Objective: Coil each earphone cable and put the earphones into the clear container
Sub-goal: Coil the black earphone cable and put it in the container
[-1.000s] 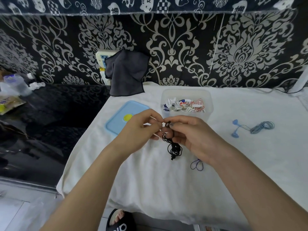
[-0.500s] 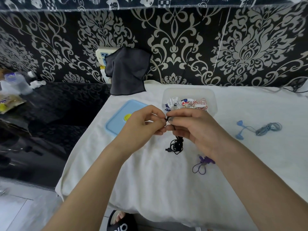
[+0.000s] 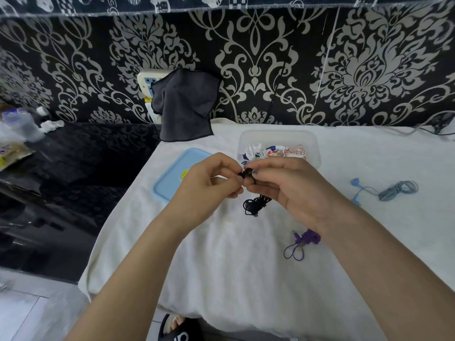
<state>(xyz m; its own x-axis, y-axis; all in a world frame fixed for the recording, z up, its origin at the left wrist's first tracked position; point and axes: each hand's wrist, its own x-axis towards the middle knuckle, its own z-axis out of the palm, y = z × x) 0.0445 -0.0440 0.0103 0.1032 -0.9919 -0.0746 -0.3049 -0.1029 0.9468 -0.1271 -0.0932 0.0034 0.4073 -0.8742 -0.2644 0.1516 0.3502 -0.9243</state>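
Pinched between both of your hands, the black earphones with their thin bunched cable hang just above the white towel-covered table: your left hand grips the bud end with thumb and forefinger, and your right hand curls round the top of the coil, its loops dangling below your palm. Keep the right-hand grip snug so the loops do not spring apart, and tuck the loose end in before you let go. The clear plastic container sits just behind your hands, already holding several coiled sets, so the carry looks short. A light blue lid lies to its left, clear of the opening. 2 sets wait on the towel: purple earphones near your right wrist and pale blue earphones further right. Mind the purple set as you move.
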